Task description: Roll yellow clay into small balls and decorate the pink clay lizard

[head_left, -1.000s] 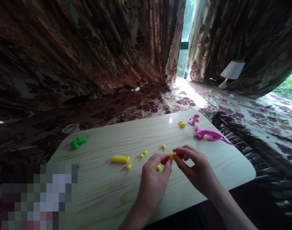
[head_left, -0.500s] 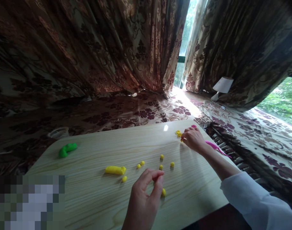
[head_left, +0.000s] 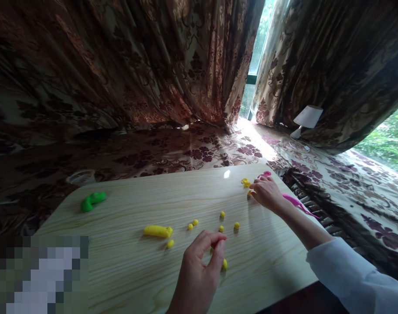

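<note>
My left hand (head_left: 202, 264) is over the near part of the table, thumb and index finger pinched together; anything between the tips is hidden. Partly behind it lies a yellow clay ball (head_left: 224, 264). My right hand (head_left: 266, 192) reaches to the far right corner, its curled fingertips against a small yellow clay lump (head_left: 249, 194). Just past them is a flattened, crumpled yellow clay piece (head_left: 246, 182). Beside that hand are a pink clay piece (head_left: 267, 174) and a long pink strip (head_left: 297, 202), partly covered by my wrist. Several small yellow balls (head_left: 222, 214) dot the middle.
A thick yellow clay roll (head_left: 157, 231) lies left of centre on the wooden table (head_left: 127, 266), with a yellow ball (head_left: 170, 244) near it. Bent green clay (head_left: 93, 201) sits far left. Beyond the edge are a clear container (head_left: 81, 177) and a white lamp (head_left: 308, 117).
The view has shifted slightly. At my right fingertips, more of the yellow lump now shows. My left hand keeps its pinch over the same spot.
</note>
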{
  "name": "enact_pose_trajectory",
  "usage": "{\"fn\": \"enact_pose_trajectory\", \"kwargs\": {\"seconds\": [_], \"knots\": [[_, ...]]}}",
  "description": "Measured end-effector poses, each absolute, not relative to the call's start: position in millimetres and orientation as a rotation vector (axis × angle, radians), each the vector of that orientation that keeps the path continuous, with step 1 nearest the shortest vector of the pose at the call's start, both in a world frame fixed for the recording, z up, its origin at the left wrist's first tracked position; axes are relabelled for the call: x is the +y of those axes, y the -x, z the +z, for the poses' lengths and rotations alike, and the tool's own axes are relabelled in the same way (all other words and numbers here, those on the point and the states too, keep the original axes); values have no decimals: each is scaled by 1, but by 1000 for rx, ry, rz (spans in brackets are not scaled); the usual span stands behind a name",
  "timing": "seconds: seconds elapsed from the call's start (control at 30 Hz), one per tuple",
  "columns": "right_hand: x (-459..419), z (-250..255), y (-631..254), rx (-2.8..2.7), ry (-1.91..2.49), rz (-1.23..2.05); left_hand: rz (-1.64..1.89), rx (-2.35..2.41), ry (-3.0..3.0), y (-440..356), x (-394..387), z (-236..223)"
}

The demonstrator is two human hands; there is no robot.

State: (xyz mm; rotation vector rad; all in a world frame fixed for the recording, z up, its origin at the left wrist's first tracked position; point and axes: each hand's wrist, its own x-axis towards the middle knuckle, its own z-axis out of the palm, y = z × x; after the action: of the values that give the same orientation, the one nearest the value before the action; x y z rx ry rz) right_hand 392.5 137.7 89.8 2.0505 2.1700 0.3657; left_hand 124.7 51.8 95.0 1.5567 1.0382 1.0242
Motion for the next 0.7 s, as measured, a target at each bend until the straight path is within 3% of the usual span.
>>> {"fn": "enact_pose_trajectory", "kwargs": {"seconds": [0.7], "knots": [[136, 98, -391, 2409, -2098, 173, 1029, 1003, -1809, -163, 102, 103]]}}
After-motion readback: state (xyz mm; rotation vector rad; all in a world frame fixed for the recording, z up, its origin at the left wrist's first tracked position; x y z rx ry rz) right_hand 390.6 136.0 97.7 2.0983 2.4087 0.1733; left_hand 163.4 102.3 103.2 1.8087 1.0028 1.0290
